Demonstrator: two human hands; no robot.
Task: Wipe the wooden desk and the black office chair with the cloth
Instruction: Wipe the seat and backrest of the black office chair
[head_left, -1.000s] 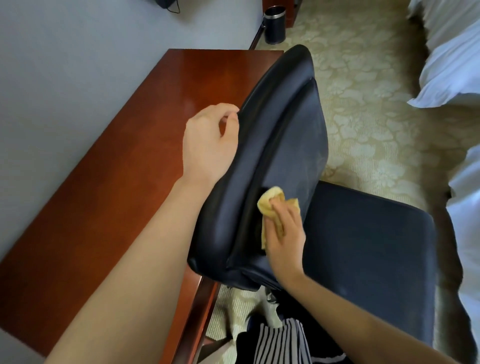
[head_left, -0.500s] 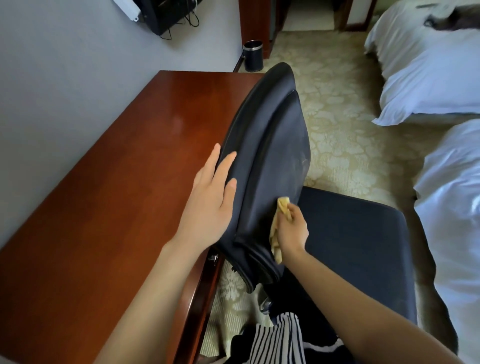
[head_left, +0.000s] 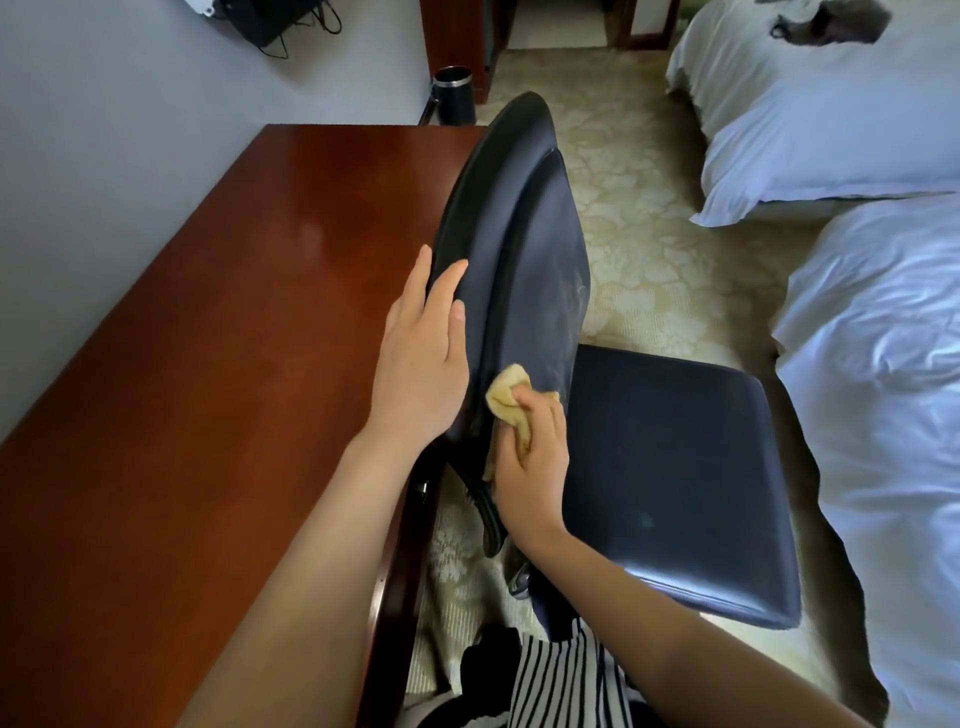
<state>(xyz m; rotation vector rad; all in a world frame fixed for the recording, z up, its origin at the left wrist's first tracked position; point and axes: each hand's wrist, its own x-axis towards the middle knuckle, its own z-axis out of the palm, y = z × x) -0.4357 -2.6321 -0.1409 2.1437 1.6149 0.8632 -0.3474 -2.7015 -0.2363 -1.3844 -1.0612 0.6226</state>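
Note:
The black office chair (head_left: 524, 249) stands beside the reddish wooden desk (head_left: 218, 364), its backrest toward the desk edge and its seat (head_left: 675, 467) to the right. My left hand (head_left: 423, 358) lies flat against the back side of the backrest, fingers spread. My right hand (head_left: 530, 457) presses a crumpled yellow cloth (head_left: 143, 400) against the lower front of the backrest, near where it meets the seat. Part of the cloth is hidden under my fingers.
A grey wall runs along the desk's left side. Two beds with white bedding (head_left: 857, 338) stand close on the right, across patterned carpet (head_left: 649, 260). A black waste bin (head_left: 454, 96) sits beyond the desk's far end. Striped clothing (head_left: 561, 680) shows at the bottom.
My left hand let go of the backrest's top edge and now rests flat lower on its back. My right hand slid the cloth along the lower backrest. The view pulled back.

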